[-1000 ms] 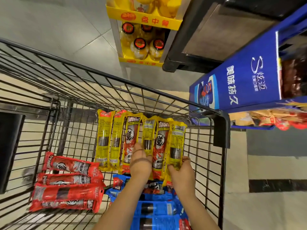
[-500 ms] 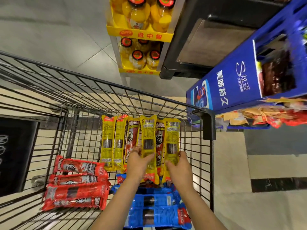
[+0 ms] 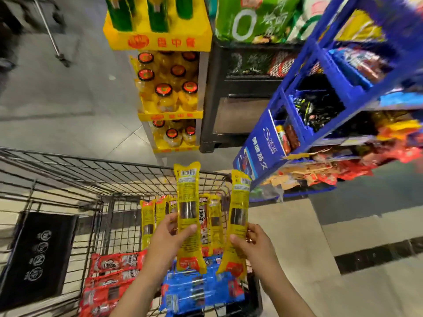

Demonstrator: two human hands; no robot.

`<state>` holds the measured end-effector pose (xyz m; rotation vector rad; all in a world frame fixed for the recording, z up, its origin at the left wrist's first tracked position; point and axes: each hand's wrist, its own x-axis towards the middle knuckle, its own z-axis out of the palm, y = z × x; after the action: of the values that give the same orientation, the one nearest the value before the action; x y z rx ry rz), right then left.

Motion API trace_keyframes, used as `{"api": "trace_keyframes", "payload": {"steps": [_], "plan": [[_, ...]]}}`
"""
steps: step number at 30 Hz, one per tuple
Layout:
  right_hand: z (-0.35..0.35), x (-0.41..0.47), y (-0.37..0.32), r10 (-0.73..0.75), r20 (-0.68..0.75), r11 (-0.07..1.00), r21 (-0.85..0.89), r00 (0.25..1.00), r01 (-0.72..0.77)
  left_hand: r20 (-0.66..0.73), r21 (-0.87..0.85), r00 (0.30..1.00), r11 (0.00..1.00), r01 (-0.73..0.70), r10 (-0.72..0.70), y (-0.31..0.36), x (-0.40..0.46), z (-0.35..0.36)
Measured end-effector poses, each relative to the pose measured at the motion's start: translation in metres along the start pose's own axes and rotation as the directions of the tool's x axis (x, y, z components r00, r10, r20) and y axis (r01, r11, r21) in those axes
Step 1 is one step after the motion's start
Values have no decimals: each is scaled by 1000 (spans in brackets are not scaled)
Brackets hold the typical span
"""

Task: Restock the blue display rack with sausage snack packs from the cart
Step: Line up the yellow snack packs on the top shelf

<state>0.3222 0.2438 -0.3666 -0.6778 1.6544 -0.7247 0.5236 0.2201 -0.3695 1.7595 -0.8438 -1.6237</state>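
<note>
Grey tiled shop floor lies under a black wire cart (image 3: 68, 177). Above its far right part, the left hand (image 3: 169, 239) grips one long yellow sausage pack (image 3: 188, 216) upright, fingers wrapped around it. Just right, the right hand (image 3: 251, 243) pinches a second yellow pack (image 3: 238, 220). More yellow, red (image 3: 112, 277) and blue packs (image 3: 201, 287) lie in the cart. At far right stands the blue display rack (image 3: 263, 143).

both forearms bare, no sleeves in view.

Left hand (image 3: 168, 236) gripping upright yellow pack (image 3: 188, 202), right hand (image 3: 251, 242) gripping second yellow pack (image 3: 239, 216), both above wire cart (image 3: 91, 172), blue display rack (image 3: 320, 106) to right
</note>
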Motion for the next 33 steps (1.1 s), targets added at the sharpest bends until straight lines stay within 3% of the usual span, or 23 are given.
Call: {"api": "trace_keyframes", "payload": {"steps": [9, 16, 24, 29, 33], "plan": [[-136, -48, -43, -189, -70, 954, 222, 979, 200, 77, -67, 968, 970, -235, 240, 81, -72, 121], [-288, -63, -56, -314, -111, 912, 243, 943, 332, 116, -102, 920, 926, -364, 374, 123, -124, 269], [-403, -73, -64, -362, -198, 857, 314, 911, 409, 243, -74, 868, 900, -429, 434, 149, -152, 378], [-433, -69, -79, -375, -216, 859, 284, 901, 426, 268, -49, 850, 888, -457, 453, 168, -151, 409], [-448, -58, -96, -394, -171, 860, 277, 903, 427, 257, -85, 875, 912, -401, 409, 188, -138, 427]]}}
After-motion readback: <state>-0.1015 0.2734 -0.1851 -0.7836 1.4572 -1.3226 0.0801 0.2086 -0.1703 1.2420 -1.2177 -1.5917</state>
